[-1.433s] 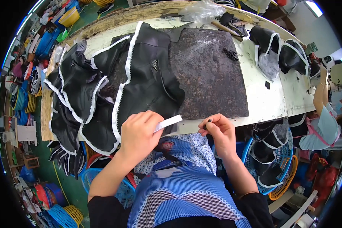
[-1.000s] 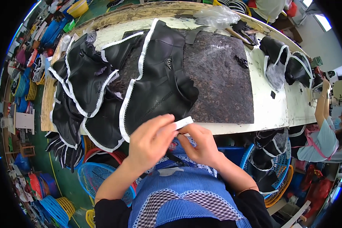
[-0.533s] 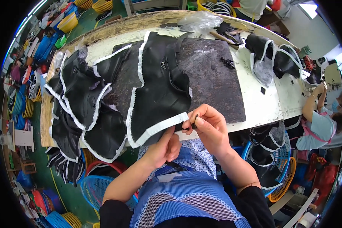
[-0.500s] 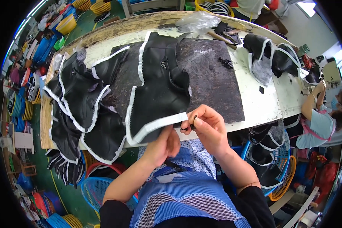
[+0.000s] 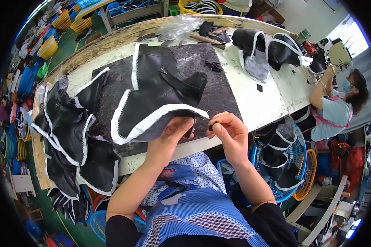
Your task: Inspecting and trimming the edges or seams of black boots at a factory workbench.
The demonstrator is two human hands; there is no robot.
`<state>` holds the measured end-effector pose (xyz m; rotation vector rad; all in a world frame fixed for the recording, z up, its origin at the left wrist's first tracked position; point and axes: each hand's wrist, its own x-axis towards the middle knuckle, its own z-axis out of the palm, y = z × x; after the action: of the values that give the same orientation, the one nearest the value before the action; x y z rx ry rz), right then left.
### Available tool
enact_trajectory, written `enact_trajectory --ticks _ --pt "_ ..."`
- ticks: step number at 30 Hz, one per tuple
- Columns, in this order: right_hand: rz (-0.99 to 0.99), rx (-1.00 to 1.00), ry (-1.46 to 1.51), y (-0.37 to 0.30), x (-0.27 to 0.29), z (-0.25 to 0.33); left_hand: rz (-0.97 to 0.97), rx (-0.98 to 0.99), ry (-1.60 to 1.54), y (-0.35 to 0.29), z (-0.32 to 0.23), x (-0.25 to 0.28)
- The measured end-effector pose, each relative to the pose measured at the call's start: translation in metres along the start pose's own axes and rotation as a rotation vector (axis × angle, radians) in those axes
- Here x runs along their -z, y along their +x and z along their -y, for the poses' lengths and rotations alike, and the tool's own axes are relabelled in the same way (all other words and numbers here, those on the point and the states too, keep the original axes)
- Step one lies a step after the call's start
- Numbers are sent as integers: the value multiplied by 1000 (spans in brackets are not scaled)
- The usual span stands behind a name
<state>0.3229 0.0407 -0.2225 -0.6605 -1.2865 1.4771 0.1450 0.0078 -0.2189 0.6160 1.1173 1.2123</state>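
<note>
A black leather boot upper [image 5: 148, 101] with white edging and a strap lies across the dark mat on the table, its near edge raised. My left hand [image 5: 169, 133] is closed on that near edge, the thumb on top and some fingers hidden under the leather. Just right of the upper's white tip, my right hand [image 5: 231, 136] pinches a small dark piece [image 5: 212, 126] between thumb and fingertips. It is too small to name. A bit of black also shows by my left fingertips, unclear in kind.
More boot uppers [image 5: 66, 123] are piled at the table's left end. The dark mat [image 5: 220, 90] covers the middle. Fuzzy-lined boot uppers [image 5: 253, 53] stand at the far right, near a clear plastic bag [image 5: 179, 28]. A blue basket [image 5: 299, 164] sits right; a co-worker [image 5: 334, 103] works beyond.
My left hand has come up under the upper's near edge and gripped it, and the upper has folded and tilted. The right hand still pinches the small piece. The whole view has shifted.
</note>
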Motion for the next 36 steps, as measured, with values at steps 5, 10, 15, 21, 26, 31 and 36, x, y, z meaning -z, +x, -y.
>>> enact_trajectory --ticks 5,10,15,21,26,31,36 --pt "-47 9 -157 -10 -2 -3 159 -87 67 7 -1 -1" --pt "-63 153 -414 -17 3 -5 237 7 78 8 -1 -3" --pt "-65 322 -586 -13 1 0 185 17 66 8 6 -8" --pt "2 568 -854 3 5 5 247 5 87 10 5 -8" --pt "167 482 -826 15 16 4 276 -5 128 11 10 -4" --pt "135 335 -666 12 12 0 315 7 325 13 12 -5" --pt "125 187 -580 10 13 2 281 -191 359 20 28 -1"
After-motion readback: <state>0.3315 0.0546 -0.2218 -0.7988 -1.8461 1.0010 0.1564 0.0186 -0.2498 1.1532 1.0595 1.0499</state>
